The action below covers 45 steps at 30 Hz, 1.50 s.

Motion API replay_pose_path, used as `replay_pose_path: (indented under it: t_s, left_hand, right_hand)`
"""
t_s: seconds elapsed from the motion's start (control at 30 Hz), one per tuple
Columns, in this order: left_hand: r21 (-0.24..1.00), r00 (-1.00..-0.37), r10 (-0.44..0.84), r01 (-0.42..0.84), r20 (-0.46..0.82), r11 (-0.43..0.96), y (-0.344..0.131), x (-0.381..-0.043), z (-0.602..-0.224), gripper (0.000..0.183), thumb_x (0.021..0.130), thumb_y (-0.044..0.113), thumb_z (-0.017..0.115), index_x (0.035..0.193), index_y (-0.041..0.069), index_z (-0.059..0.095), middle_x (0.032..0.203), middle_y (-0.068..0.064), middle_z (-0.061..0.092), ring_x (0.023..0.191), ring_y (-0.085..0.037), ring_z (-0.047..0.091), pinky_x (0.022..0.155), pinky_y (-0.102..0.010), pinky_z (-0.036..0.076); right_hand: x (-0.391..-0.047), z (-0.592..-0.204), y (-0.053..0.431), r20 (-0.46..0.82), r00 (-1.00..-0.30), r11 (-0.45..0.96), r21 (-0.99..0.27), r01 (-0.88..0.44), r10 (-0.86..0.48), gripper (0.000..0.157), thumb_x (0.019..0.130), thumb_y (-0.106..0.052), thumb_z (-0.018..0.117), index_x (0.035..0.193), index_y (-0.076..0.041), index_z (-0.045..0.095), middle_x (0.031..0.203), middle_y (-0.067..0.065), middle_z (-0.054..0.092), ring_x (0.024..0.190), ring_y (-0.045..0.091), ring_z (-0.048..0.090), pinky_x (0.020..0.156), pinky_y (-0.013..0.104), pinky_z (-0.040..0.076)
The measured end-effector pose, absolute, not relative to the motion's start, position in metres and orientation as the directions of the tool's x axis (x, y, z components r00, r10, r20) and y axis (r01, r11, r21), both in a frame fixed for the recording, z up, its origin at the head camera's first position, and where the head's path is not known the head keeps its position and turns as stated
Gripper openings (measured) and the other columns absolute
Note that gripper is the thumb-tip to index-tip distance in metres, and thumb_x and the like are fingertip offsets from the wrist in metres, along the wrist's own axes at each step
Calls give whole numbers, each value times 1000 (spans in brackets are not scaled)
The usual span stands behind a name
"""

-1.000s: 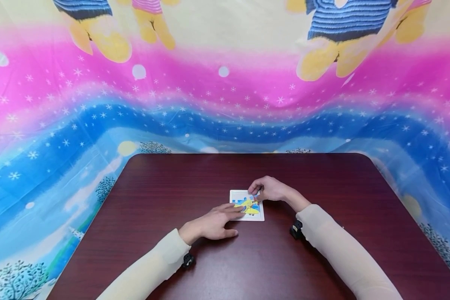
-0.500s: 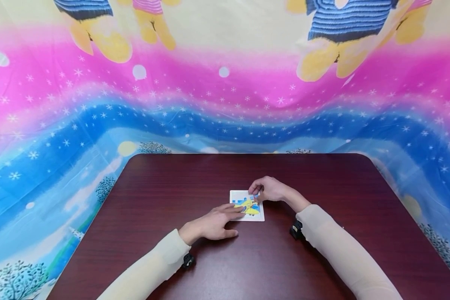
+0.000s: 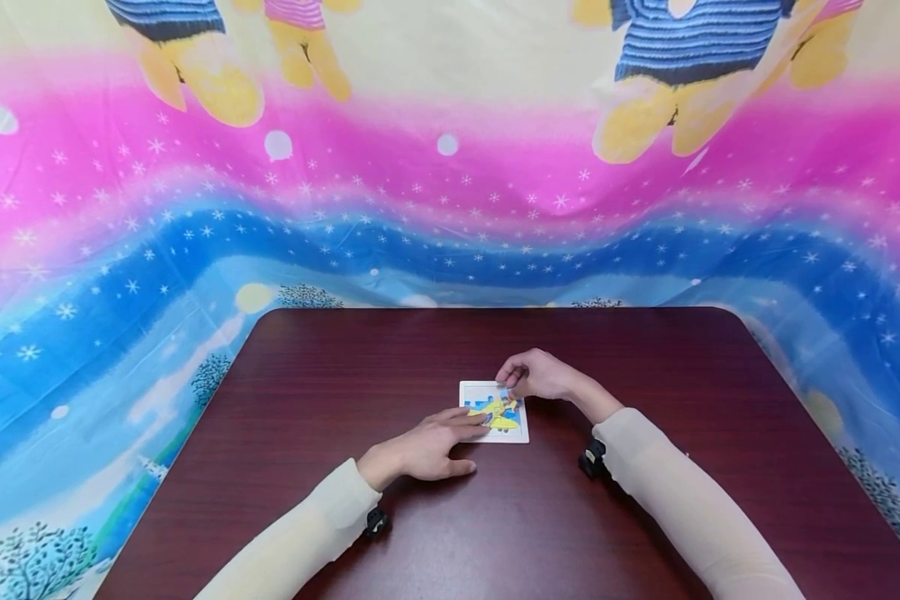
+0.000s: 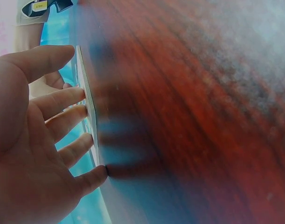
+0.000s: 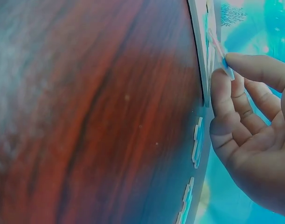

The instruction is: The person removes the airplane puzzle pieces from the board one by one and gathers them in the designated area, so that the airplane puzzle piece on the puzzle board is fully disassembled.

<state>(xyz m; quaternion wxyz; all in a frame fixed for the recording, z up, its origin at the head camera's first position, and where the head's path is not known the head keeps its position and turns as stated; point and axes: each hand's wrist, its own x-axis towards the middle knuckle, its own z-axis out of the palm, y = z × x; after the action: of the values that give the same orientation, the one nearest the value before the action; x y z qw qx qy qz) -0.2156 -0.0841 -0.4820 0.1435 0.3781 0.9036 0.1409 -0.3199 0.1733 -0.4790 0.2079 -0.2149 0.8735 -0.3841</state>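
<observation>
A white-framed jigsaw puzzle [image 3: 476,390] with a yellow and blue picture lies on the dark table; bare white shows along its far side. My left hand [image 3: 431,446] rests on its near left part, fingers spread and fairly straight. In the left wrist view, the left hand's fingertips [image 4: 78,94] meet the puzzle's edge. Over the far right corner, my right hand [image 3: 542,375] pinches a small puzzle piece [image 5: 221,52] between thumb and index finger. That piece is tilted, its lower end close over the board, and the fingers partly hide it in the head view.
In the right wrist view, loose puzzle pieces [image 5: 198,142] lie on the table beside the frame, hidden from the head view. The reddish-brown table [image 3: 360,350] extends around the puzzle. A patterned cloth [image 3: 450,208] hangs behind its far edge.
My right hand has risen very slightly, and the pinched puzzle piece has turned a little in its fingers. The left hand and the frame stay in place.
</observation>
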Motion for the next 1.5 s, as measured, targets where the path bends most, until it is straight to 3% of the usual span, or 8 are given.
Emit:
replay_pose_path:
  t_s: [0.43,0.7,0.93,1.3,1.5]
  left_hand:
    - [368,-669,728,646,-149,669,-85,-216,-483,57,97,36,62,150,20,48,163,6,35,153,-27,27,120,-52,30]
    - [364,-668,729,649,-147,668,-84,-216,-482,57,97,36,62,150,20,48,163,5,35,153,-27,27,120,-52,30]
    - [363,-664,735,656,-141,662,-85,-216,-482,58,97,36,63,150,19,48,163,4,35,153,-28,27,120,-52,30]
    - [367,-666,733,654,-137,662,-84,-215,-482,57,96,35,63,149,18,49,162,4,36,153,-28,27,119,-53,30]
    - [367,-663,736,657,-134,659,-85,-214,-481,57,97,35,62,149,18,48,162,3,35,153,-28,27,120,-52,29]
  right_hand:
    - [-321,-481,175,-228,-825,594,-789,-154,-517,22,81,-9,81,102,-10,74,93,4,72,86,15,65,69,28,52]
    - [-321,-475,179,-245,-837,602,-789,-121,-489,18,88,-10,75,106,-12,74,95,3,74,74,22,61,54,29,44]
    - [-323,-475,188,-208,-842,592,-791,-154,-498,18,91,-13,72,108,-11,73,99,4,74,86,18,67,66,36,52]
    - [-323,-476,214,-207,-871,620,-774,-133,-446,18,92,-17,71,110,-14,73,103,6,72,70,23,57,58,38,50]
    - [-322,-475,230,-190,-882,597,-793,-121,-431,23,93,-17,70,114,-8,71,105,10,72,77,25,61,64,39,53]
